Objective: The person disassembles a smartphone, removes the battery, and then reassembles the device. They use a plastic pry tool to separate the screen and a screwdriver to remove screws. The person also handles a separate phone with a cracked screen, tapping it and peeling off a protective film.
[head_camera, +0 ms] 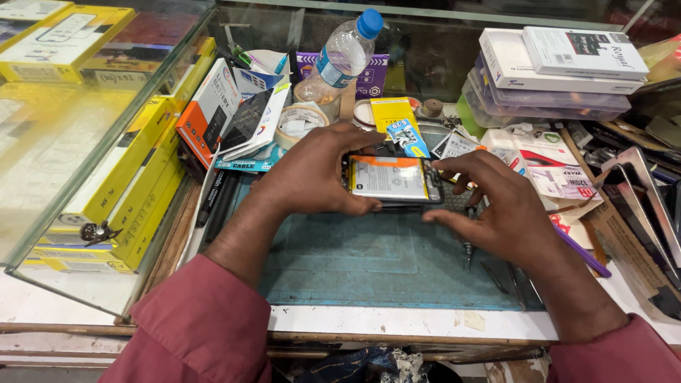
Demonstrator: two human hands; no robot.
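An opened phone point(394, 180), back cover off, shows a white and orange battery. It is held a little above the teal work mat point(369, 262). My left hand point(312, 174) grips its left edge, fingers over the top and thumb beneath. My right hand point(496, 206) is at the phone's right edge, fingertips touching it and thumb stretched below. A screwdriver point(468, 252) lies on the mat under my right hand.
A clear plastic bottle with a blue cap point(344, 53) stands behind, next to a tape roll point(300, 122) and a yellow packet point(396, 119). Yellow boxes point(135, 184) line the glass case at left. White boxes point(560, 64) are stacked at right; tweezers point(496, 276) lie on the mat.
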